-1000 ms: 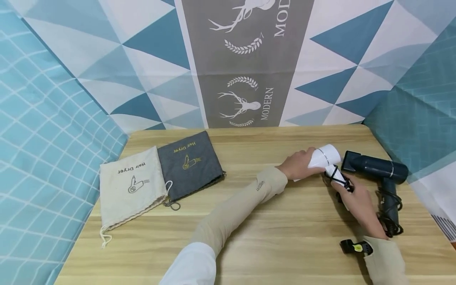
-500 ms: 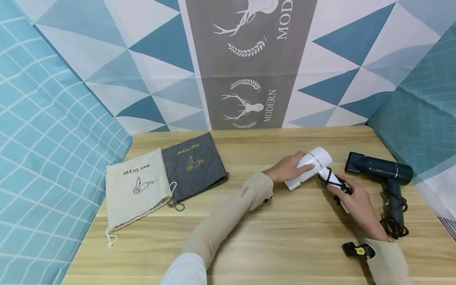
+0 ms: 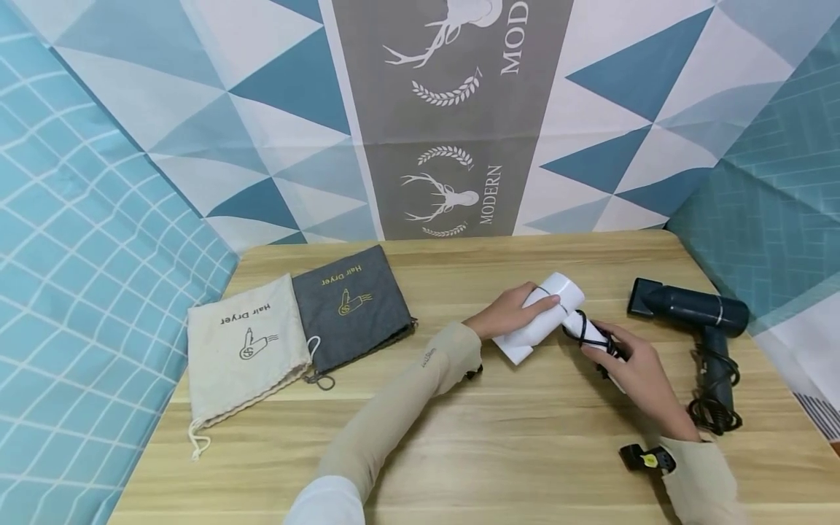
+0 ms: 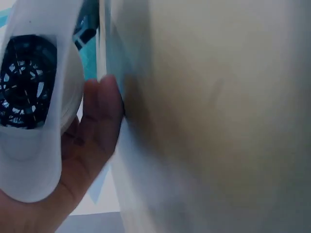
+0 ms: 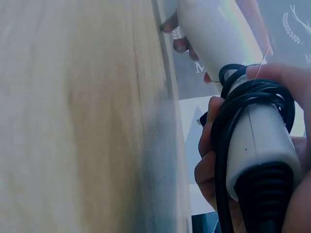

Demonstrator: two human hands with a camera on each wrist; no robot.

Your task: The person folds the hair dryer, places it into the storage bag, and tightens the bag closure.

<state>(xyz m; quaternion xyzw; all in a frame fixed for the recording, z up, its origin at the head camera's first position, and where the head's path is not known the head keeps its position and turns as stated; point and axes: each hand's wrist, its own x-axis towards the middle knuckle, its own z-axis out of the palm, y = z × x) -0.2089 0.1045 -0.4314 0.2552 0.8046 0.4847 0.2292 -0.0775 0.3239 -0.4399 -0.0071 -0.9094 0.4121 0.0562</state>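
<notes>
A white hair dryer (image 3: 547, 310) is held between both hands over the right middle of the table. My left hand (image 3: 507, 312) grips its barrel, the thumb lying across the top. My right hand (image 3: 639, 372) is wrapped round the handle (image 5: 262, 141), where a black cord (image 5: 252, 97) is wound in several loops. In the left wrist view the flat white nozzle (image 4: 36, 165) shows a dark round grille (image 4: 24, 80) inside, with the left fingers behind the barrel.
To the right lies a dark hair dryer (image 3: 695, 306) with its cord wound on the handle. At the left, a cream drawstring bag (image 3: 246, 350) overlaps a dark grey bag (image 3: 354, 306), both printed "Hair Dryer". Patterned cloth (image 3: 590, 109) stands behind the wooden table (image 3: 499, 452).
Both hands have carried the white hair dryer to the left, away from the dark one. Its nozzle end now shows more clearly below the left hand. The bags stay put.
</notes>
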